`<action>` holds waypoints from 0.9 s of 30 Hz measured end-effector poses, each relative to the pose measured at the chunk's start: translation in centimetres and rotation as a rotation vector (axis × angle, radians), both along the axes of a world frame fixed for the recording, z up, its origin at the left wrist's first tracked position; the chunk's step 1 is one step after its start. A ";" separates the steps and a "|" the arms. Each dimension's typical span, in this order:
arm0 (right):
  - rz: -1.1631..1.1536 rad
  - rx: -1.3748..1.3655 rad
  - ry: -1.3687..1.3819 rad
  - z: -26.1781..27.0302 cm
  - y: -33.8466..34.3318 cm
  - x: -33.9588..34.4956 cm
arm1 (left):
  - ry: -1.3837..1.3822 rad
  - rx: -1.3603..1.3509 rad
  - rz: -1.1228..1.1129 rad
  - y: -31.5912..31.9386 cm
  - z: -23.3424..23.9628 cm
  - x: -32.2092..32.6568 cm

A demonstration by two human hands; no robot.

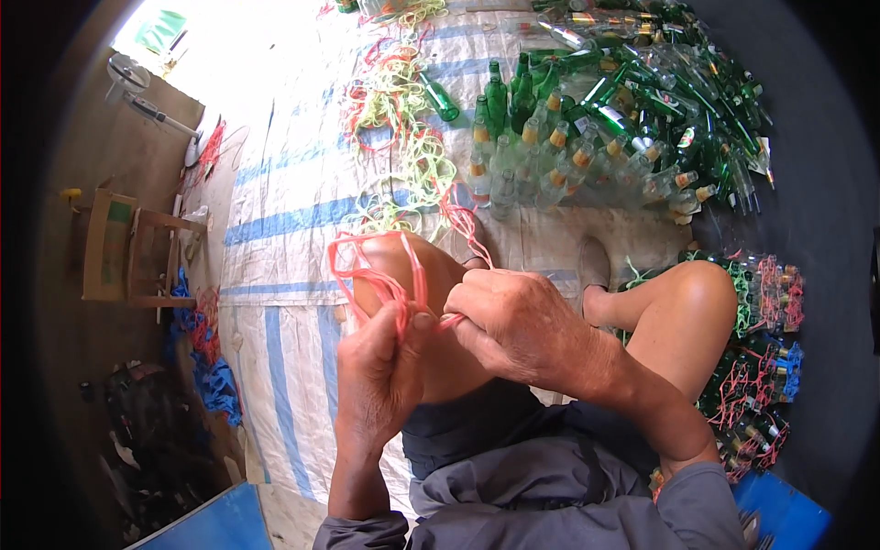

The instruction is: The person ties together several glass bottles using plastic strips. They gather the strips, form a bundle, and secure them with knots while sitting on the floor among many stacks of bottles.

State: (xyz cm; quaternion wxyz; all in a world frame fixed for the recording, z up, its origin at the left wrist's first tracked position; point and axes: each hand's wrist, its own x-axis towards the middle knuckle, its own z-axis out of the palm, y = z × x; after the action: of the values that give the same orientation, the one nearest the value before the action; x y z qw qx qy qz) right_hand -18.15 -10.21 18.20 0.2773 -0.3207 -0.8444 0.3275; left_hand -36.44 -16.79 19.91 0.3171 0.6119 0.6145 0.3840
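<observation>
My left hand [388,368] pinches a looped bundle of red plastic twine [377,278] between thumb and forefinger, over my bent knee. Right beside it, my right hand [519,326] is closed on the same twine; a short length spans the gap between the hands. From the top of my right hand, red strands run up to a long heap of pale green and red twine [423,155] on the striped woven sheet [295,227]. The ends inside my fists are hidden.
Green and clear glass bottles [522,103] stand and lie at upper right; one green bottle [438,96] lies beside the twine. Bottles wrapped in twine netting [749,385] lie at the right. A cardboard box [108,244], wooden frame [168,299] and standing fan [129,74] are at left.
</observation>
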 end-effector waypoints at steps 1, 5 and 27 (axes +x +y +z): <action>-0.007 -0.002 0.027 -0.4 -0.2 -0.1 | 0.036 -0.043 -0.024 -0.4 0.1 0.0; 0.017 -0.022 0.076 -0.9 -0.5 0.3 | -0.025 -0.208 -0.179 -1.3 1.5 -0.7; 0.078 -0.148 0.114 -1.5 -1.1 3.0 | -0.160 0.108 0.018 -0.8 -0.4 0.2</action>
State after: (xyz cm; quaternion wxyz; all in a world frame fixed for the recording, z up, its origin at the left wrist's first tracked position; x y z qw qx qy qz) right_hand -15.10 -11.27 16.70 0.2875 -0.2880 -0.8125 0.4175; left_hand -36.23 -17.58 19.48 0.3285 0.5899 0.5710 0.4670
